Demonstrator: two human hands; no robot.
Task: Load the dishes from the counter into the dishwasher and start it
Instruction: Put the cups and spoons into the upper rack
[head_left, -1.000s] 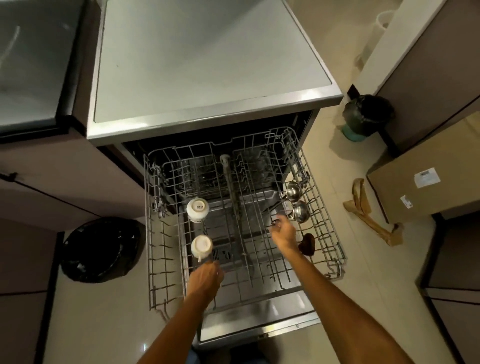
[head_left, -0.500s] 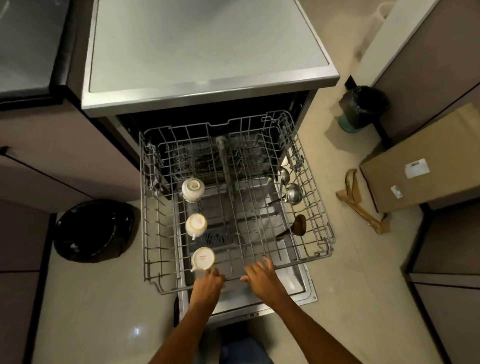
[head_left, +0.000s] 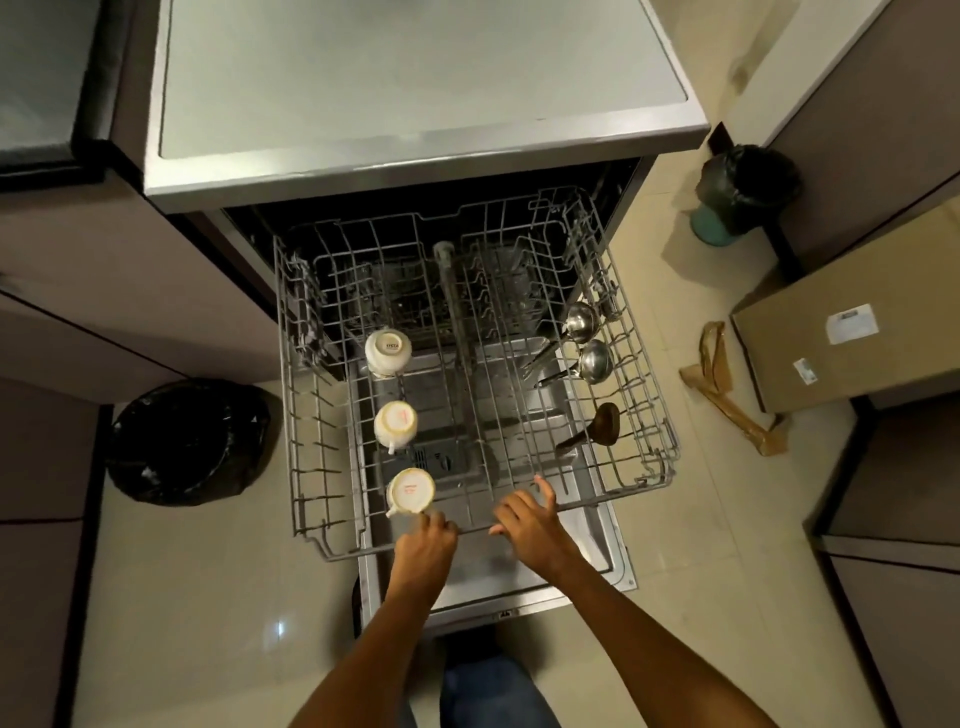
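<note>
**Upper rack drawn out, both hands at its front rail**

The wire rack (head_left: 644, 395) of the dishwasher (head_left: 415, 171) is seen pulled out over the lowered door (head_left: 597, 540). Three pale cups are set upside down in a line along the rack's left half: the far cup (head_left: 387, 352), the middle cup (head_left: 396, 423) and the near cup (head_left: 410, 491), the last close to the front rail. On the right side of the rack two steel ladles (head_left: 589, 340) are laid one beside the other with their handles slanting toward the centre, and a dark ladle (head_left: 605, 423) is laid nearer the front.

The left hand (head_left: 423, 545) is placed at the front rail just below the near cup, its fingers curled over the wire; whether the wire is truly gripped cannot be told. The right hand (head_left: 524, 519) is rested on the same rail a little to the right, its fingers spread and straight, with nothing held.

A black-lined bin (head_left: 192, 441) is seen on the floor to the left of the rack. To the right, a second small bin (head_left: 743, 192) is stood by the wall, a cardboard box (head_left: 852, 332) is placed near it, and a crumpled brown paper strip (head_left: 727, 395) is left on the tiles beside the box.
</note>
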